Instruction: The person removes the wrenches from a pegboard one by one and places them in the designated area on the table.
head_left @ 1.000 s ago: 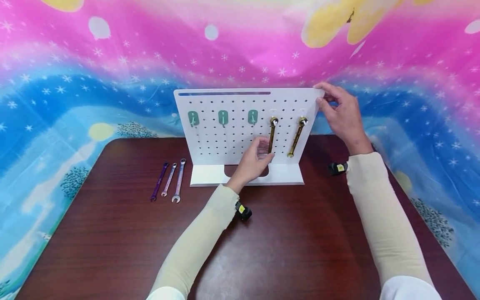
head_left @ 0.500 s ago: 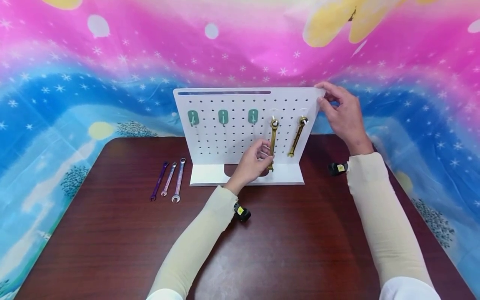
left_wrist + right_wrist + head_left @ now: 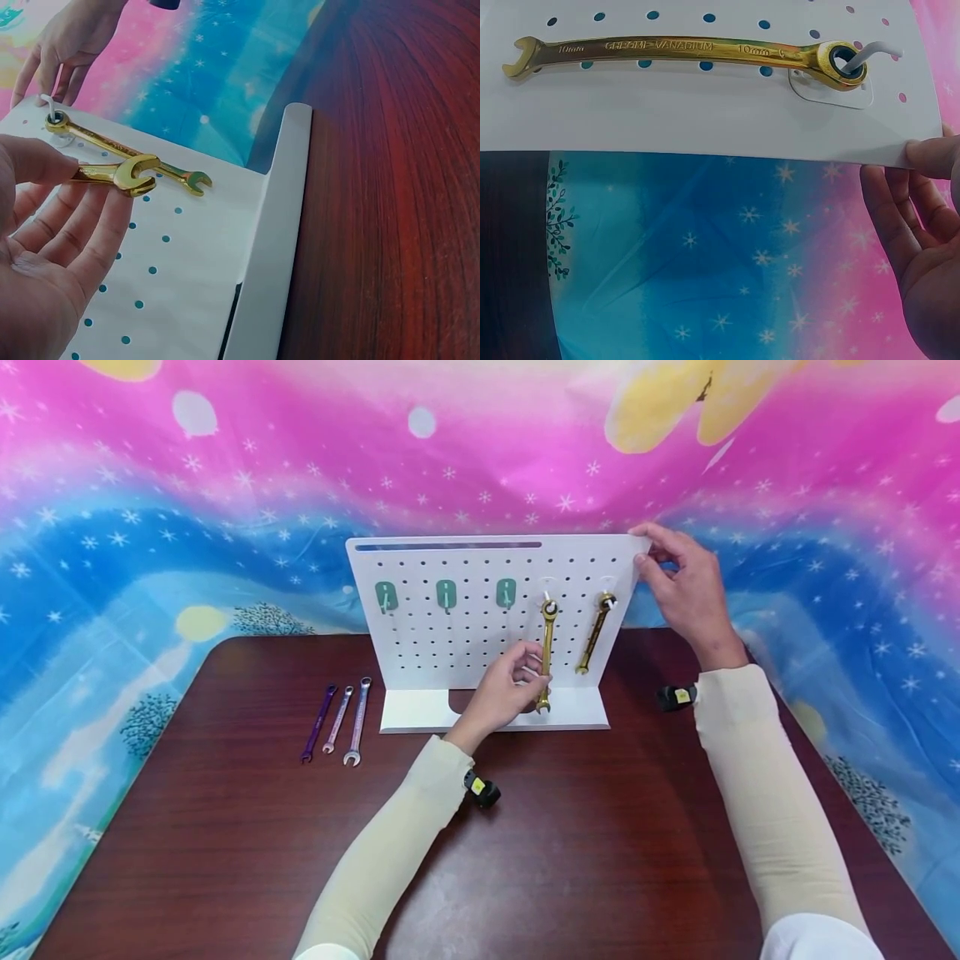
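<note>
My left hand [image 3: 510, 685] pinches a gold combination wrench [image 3: 548, 639] between thumb and fingers near its open end. Its ring end sits at the tip of a white hook [image 3: 548, 596] on the white pegboard [image 3: 480, 647], and its lower end stands out from the board. In the left wrist view the open jaw of this wrench [image 3: 135, 174] pokes out past the fingertips. My right hand [image 3: 686, 585] grips the board's upper right corner between thumb and fingers. A second gold wrench [image 3: 682, 51], marked 10mm, hangs by its ring from the rightmost white hook [image 3: 874, 52].
Green hooks [image 3: 446, 594] without tools sit on the board's left part. A purple wrench [image 3: 319, 722] and two silvery wrenches [image 3: 357, 722] lie on the dark wooden table [image 3: 225, 827] left of the base [image 3: 416, 714]. Behind hangs a patterned cloth [image 3: 300, 468].
My left hand has drawn the gold wrench outward and slightly down, its ring sliding toward the hook's tip and its lower end coming into view. The right hand stays on the corner.
</note>
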The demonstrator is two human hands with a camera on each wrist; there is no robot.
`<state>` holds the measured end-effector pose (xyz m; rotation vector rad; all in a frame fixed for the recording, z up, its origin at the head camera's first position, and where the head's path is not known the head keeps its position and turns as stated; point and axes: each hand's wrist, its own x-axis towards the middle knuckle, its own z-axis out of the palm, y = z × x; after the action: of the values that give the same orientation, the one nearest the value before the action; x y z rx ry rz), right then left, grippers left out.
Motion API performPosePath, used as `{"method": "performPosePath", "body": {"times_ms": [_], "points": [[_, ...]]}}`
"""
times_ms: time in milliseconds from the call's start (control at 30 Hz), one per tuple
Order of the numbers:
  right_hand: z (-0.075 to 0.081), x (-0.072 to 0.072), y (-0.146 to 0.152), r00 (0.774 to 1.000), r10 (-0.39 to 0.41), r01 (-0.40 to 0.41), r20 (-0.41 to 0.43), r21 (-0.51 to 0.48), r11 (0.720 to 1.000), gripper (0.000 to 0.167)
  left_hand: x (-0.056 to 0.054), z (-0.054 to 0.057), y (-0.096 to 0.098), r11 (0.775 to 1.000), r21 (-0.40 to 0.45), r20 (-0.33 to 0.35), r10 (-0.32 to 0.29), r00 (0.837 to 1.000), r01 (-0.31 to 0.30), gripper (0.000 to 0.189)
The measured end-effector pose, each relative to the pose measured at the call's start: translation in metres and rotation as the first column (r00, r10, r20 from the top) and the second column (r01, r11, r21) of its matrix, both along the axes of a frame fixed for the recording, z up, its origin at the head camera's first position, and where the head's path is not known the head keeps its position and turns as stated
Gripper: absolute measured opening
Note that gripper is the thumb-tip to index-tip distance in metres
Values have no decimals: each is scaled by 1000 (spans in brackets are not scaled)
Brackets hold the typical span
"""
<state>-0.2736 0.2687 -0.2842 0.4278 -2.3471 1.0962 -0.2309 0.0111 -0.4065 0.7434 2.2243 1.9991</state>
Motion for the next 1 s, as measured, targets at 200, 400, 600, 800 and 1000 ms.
{"method": "performPosePath", "body": {"times_ms": [200, 400, 600, 800, 1000], "points": [[1, 0, 0, 1000, -4, 4, 10, 4, 1000, 36, 2, 3, -1, 1000, 18, 11, -11, 1000, 11, 30], [1, 0, -1, 1000, -11, 11, 11, 11, 1000, 36, 6, 5, -1, 1000, 22, 14, -17, 1000, 16, 30], [1, 0, -1, 1000, -4, 4, 10, 2, 1000, 35, 8, 6, 0, 999, 42, 4, -31, 1000, 31, 30], [1, -3, -1, 1000, -1, 1, 7, -3, 1000, 35, 11, 9, 1, 998, 51, -5, -34, 999, 34, 30], [1, -3, 0, 1000, -3, 3, 5, -6, 1000, 35, 13, 11, 0, 996, 64, -6, -58, 998, 58, 30]]}}
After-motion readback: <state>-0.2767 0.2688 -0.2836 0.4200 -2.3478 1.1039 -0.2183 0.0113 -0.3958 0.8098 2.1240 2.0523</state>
